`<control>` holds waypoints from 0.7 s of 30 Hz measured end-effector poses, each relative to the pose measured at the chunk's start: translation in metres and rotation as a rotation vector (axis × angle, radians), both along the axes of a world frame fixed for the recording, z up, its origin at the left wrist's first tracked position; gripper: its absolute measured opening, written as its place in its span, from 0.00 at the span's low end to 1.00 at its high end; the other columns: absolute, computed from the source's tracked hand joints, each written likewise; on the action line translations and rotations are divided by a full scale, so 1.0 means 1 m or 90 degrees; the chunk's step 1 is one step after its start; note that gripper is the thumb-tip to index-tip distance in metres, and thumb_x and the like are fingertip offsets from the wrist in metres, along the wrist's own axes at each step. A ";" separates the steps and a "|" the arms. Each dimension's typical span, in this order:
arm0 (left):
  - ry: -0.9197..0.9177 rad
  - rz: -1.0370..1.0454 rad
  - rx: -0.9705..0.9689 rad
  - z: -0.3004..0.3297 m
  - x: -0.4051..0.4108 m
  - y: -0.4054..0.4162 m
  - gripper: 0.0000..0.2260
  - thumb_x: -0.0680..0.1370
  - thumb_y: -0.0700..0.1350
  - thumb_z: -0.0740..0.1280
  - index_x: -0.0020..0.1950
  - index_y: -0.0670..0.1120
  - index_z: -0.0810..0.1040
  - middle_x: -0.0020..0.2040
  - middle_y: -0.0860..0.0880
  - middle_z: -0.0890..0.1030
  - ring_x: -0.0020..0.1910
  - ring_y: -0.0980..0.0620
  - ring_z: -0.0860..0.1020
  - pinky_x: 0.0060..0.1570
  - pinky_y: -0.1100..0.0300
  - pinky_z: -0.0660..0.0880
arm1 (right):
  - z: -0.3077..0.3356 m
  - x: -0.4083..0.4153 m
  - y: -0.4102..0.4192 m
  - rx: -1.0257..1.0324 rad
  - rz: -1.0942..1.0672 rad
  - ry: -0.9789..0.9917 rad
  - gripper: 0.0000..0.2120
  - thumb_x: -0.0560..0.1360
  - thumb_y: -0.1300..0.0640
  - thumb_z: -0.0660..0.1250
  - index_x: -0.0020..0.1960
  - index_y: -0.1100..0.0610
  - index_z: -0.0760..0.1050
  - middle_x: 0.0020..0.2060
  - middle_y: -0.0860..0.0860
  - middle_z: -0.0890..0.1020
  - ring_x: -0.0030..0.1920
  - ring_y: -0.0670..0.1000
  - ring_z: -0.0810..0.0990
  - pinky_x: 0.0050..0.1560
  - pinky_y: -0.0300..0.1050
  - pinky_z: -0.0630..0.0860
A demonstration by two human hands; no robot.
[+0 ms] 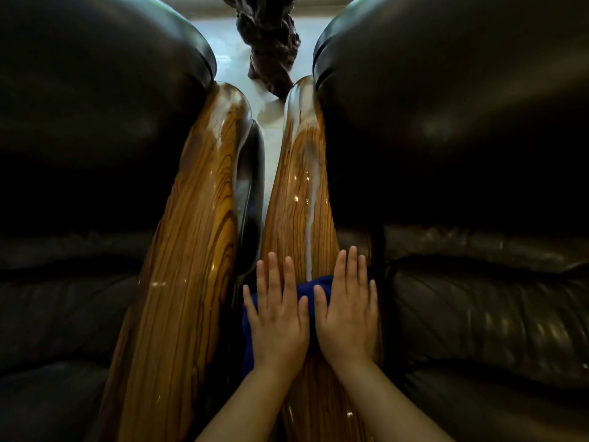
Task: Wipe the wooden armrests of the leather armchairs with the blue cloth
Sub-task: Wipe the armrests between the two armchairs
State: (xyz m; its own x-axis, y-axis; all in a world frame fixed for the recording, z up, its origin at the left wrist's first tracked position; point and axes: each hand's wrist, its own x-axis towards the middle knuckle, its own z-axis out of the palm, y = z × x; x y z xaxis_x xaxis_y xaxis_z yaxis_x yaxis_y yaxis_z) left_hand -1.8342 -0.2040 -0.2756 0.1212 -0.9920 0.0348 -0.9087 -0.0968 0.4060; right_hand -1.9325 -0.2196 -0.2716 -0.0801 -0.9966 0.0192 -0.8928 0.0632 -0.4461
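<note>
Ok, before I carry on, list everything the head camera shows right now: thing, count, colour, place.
leather armchairs: two, dark brown-black, one on the left, one on the right
wooden armrests: two, glossy golden-brown with dark grain, side by side at centre, left one bare, right one under the cloth
blue cloth: one, deep blue, pressed flat on the right armrest's near part
carved dark wooden piece: one, reddish-brown, top centre beyond the armrests
floor: pale, seen between the chairs
left hand: flat on the cloth, fingers spread
right hand: flat on the cloth beside it
</note>
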 end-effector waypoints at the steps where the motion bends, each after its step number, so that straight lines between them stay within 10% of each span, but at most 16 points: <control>1: -0.002 -0.001 -0.006 -0.001 0.000 -0.005 0.27 0.78 0.53 0.45 0.75 0.50 0.39 0.77 0.47 0.41 0.75 0.51 0.38 0.72 0.42 0.43 | -0.001 0.001 -0.005 -0.010 0.001 -0.002 0.30 0.77 0.41 0.41 0.74 0.54 0.41 0.75 0.49 0.46 0.75 0.48 0.45 0.74 0.52 0.50; 21: 0.063 -0.046 -0.023 0.027 0.017 -0.243 0.26 0.79 0.52 0.47 0.74 0.52 0.38 0.77 0.51 0.38 0.75 0.54 0.38 0.73 0.49 0.44 | 0.024 0.027 -0.230 -0.058 -0.042 0.038 0.29 0.79 0.45 0.45 0.75 0.54 0.39 0.76 0.52 0.43 0.75 0.49 0.41 0.74 0.54 0.48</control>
